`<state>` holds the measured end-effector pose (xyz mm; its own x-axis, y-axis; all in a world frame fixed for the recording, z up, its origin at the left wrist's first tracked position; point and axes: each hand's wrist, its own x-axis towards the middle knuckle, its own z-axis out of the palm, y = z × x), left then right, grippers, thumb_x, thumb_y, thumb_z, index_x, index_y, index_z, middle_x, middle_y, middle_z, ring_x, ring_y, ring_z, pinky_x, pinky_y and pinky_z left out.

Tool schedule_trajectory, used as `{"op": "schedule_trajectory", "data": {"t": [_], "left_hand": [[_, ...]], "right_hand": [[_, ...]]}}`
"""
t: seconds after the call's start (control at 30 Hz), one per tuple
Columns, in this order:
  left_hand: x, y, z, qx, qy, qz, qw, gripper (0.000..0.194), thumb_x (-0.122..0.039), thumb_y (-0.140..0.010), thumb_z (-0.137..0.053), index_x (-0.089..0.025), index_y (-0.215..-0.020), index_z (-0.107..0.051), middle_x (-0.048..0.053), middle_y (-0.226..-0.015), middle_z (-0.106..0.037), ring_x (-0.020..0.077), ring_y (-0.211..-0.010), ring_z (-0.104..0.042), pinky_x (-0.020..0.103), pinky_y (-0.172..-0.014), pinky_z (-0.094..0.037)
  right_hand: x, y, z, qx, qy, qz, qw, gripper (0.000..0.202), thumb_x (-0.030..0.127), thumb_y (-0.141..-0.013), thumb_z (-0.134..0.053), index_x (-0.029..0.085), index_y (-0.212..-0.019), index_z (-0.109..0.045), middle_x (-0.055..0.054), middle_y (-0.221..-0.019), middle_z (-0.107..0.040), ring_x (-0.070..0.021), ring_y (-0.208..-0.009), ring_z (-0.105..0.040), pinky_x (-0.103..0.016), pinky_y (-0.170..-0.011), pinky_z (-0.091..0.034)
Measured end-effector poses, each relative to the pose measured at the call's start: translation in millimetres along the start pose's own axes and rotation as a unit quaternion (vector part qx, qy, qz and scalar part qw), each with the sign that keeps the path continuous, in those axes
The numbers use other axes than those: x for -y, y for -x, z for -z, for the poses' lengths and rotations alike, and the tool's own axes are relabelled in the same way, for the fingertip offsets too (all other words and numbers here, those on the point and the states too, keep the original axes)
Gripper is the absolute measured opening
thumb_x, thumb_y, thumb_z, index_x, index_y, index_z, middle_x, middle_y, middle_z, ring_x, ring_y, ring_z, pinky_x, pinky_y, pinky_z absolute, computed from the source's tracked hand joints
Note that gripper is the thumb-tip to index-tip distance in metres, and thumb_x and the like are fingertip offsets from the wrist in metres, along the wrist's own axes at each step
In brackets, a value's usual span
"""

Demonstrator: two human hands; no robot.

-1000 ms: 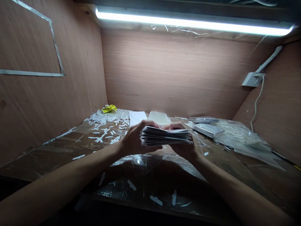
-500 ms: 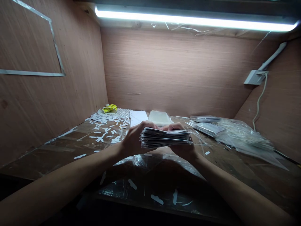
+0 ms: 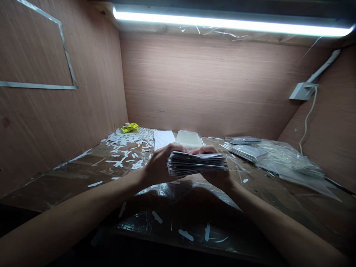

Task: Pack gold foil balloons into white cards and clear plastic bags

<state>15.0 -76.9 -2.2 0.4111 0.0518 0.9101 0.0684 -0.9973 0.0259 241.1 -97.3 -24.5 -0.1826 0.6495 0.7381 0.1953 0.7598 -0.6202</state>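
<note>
A stack of thin flat packets in clear plastic sleeves [image 3: 198,163] is held up above the table, its layered edges facing me. My left hand [image 3: 161,165] grips the stack's left side. Around its right side my right hand [image 3: 217,178] is closed. The fingertips of both hands meet near the stack's far edge, and the stack hides part of the fingers. Behind the hands lie a white sheet of paper [image 3: 164,139] and a pile of clear plastic sleeves [image 3: 189,139].
White paper scraps [image 3: 118,161] and a yellow label roll [image 3: 129,128] lie at the back left. On the right are more sleeved packets [image 3: 247,151] and a heap of clear plastic bags [image 3: 289,159]. Wooden panels [image 3: 205,81] enclose the table; a tube light [image 3: 230,23] hangs above.
Both hands keep hold of the stack in nearly the same place. The stack's layers have shifted very slightly; the rest looks the same.
</note>
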Motion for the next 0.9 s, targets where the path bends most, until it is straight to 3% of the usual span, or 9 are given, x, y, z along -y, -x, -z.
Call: {"op": "schedule_trajectory", "data": {"t": [0.07,0.17,0.27,0.47,0.53,0.63,0.73,0.8,0.9], "left_hand": [[-1.9,0.8,-2.3,-0.015,-0.037,0.041,0.998,0.058,-0.035,-0.071,-0.087,-0.022,-0.117,-0.054,0.008,-0.104,-0.074,0.0227,-0.087,-0.074,0.036,-0.077,-0.063],[-4.1,2.1,-8.4,-0.042,-0.084,0.168,0.981,0.068,-0.048,-0.063,-0.091,-0.02,-0.116,-0.058,0.006,-0.095,-0.075,0.0253,-0.082,-0.074,0.039,-0.073,-0.063],[-3.5,4.3,-15.3,-0.035,-0.038,0.27,0.961,0.067,-0.048,-0.062,-0.092,-0.019,-0.114,-0.061,0.006,-0.094,-0.075,0.0247,-0.079,-0.072,0.039,-0.067,-0.062],[-1.9,13.4,-22.9,-0.036,0.063,0.305,0.95,0.061,-0.04,-0.069,-0.089,-0.017,-0.118,-0.062,0.008,-0.104,-0.073,0.0243,-0.089,-0.071,0.041,-0.078,-0.063],[-1.9,16.6,-25.1,-0.035,0.086,0.317,0.944,0.059,-0.039,-0.07,-0.088,-0.017,-0.118,-0.062,0.009,-0.106,-0.073,0.0244,-0.09,-0.071,0.041,-0.078,-0.063],[-0.7,21.0,-29.2,-0.036,0.113,0.338,0.934,0.057,-0.041,-0.073,-0.087,-0.017,-0.118,-0.062,0.008,-0.104,-0.074,0.0234,-0.087,-0.072,0.039,-0.072,-0.064],[1.2,24.0,-32.4,-0.046,0.093,0.337,0.936,0.057,-0.043,-0.072,-0.086,-0.018,-0.115,-0.061,0.007,-0.098,-0.072,0.0206,-0.08,-0.069,0.035,-0.066,-0.062],[2.1,24.9,-33.3,-0.052,0.073,0.341,0.936,0.055,-0.045,-0.071,-0.086,-0.017,-0.112,-0.061,0.005,-0.094,-0.071,0.0185,-0.076,-0.066,0.032,-0.062,-0.06],[2.2,25.0,-33.0,-0.049,0.063,0.349,0.934,0.056,-0.047,-0.071,-0.086,-0.017,-0.112,-0.061,0.005,-0.094,-0.07,0.018,-0.076,-0.066,0.03,-0.062,-0.059]], "right_hand": [[2.1,-1.6,0.4,-0.002,-0.001,-0.036,0.999,0.037,0.047,-0.075,-0.084,0.025,-0.098,-0.064,-0.007,-0.099,-0.076,-0.0283,-0.095,-0.073,-0.046,-0.086,-0.062],[2.8,-5.8,1.1,0.035,-0.011,-0.107,0.994,0.047,0.049,-0.064,-0.091,0.021,-0.095,-0.07,-0.008,-0.093,-0.077,-0.0298,-0.087,-0.073,-0.045,-0.078,-0.064],[-3.6,-9.2,1.0,0.073,-0.046,-0.149,0.985,0.053,0.047,-0.055,-0.095,0.018,-0.094,-0.073,-0.009,-0.092,-0.078,-0.0298,-0.086,-0.073,-0.044,-0.077,-0.064],[-11.5,-15.4,12.7,0.132,-0.067,-0.161,0.976,0.061,0.047,-0.063,-0.09,0.017,-0.112,-0.07,-0.012,-0.11,-0.076,-0.0305,-0.095,-0.073,-0.045,-0.082,-0.063],[2.7,-22.9,22.8,0.098,-0.05,-0.112,0.988,0.07,0.052,-0.074,-0.081,0.022,-0.134,-0.06,-0.014,-0.132,-0.068,-0.0327,-0.109,-0.07,-0.049,-0.088,-0.061],[37.3,-36.0,32.0,0.016,0.102,0.058,0.993,0.068,0.046,-0.091,-0.066,0.032,-0.153,-0.041,-0.008,-0.155,-0.05,-0.0326,-0.138,-0.052,-0.056,-0.109,-0.048],[65.4,-42.5,23.2,0.125,0.312,0.166,0.927,0.059,0.035,-0.096,-0.063,0.032,-0.152,-0.045,-0.003,-0.155,-0.051,-0.0341,-0.146,-0.042,-0.062,-0.119,-0.034],[72.1,-43.6,11.2,0.184,0.357,0.187,0.896,0.054,0.032,-0.099,-0.059,0.028,-0.152,-0.047,-0.005,-0.152,-0.053,-0.0326,-0.142,-0.049,-0.059,-0.117,-0.04],[71.3,-48.3,0.3,0.216,0.367,0.197,0.883,0.047,0.031,-0.102,-0.053,0.021,-0.148,-0.053,-0.009,-0.148,-0.057,-0.0301,-0.136,-0.056,-0.052,-0.113,-0.048]]}}
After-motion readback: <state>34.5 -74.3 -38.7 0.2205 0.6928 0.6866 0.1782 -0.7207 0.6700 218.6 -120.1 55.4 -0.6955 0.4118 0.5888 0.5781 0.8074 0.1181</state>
